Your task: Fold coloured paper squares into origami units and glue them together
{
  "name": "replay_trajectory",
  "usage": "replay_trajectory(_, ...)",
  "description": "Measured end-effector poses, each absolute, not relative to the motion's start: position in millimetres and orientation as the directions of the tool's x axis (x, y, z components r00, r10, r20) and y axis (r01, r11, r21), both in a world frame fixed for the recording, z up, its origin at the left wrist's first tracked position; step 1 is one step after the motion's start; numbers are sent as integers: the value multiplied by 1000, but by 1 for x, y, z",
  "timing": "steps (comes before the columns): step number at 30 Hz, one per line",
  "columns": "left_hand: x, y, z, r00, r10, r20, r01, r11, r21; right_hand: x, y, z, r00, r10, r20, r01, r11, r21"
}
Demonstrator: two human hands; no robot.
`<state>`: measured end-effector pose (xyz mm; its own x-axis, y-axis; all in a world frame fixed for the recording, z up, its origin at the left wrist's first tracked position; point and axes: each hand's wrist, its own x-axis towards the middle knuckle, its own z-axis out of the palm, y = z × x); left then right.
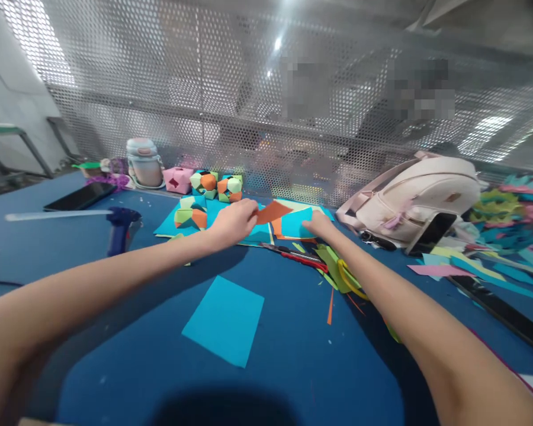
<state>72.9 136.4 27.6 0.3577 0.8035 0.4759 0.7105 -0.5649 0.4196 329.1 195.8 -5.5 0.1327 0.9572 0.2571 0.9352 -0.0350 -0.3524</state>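
Fingers (251,208) pinch paper (274,211) — orange (left hand (236,222)).

The orange paper (274,212), thin and angular, is held at a tilt. Beside it, the smooth turquoise sheet (295,223) overlaps more orange paper (277,228).

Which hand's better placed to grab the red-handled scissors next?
Likely right. The right hand, at a blue sheet, is nearer the scissors' red handles; the left hand appears occupied with orange paper.
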Motion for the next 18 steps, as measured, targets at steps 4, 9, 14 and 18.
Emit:
replay_trajectory(4, 49, 92, 17, 622, 693, 365, 763, -640, -87, 318, 165, 13, 82, 954, 288, 974, -15, -228)
replay_trajectory(9, 32, 64, 2, 730, 673, 123, 677, -686, -266, 290, 105, 34, -111, 952, 287, 980, 153, -130)
replay_trajectory(14, 31, 69, -10, 669, 737, 98, 731, -628, -269, 252, 36, 31, -374, 883, 284, 907, 412, -86)
replay_trajectory(18, 28, 73, -13, 647, 751, 132, 756, -608, -243, 225, -9, 17, -590, 796, 136, 783, 605, -142)
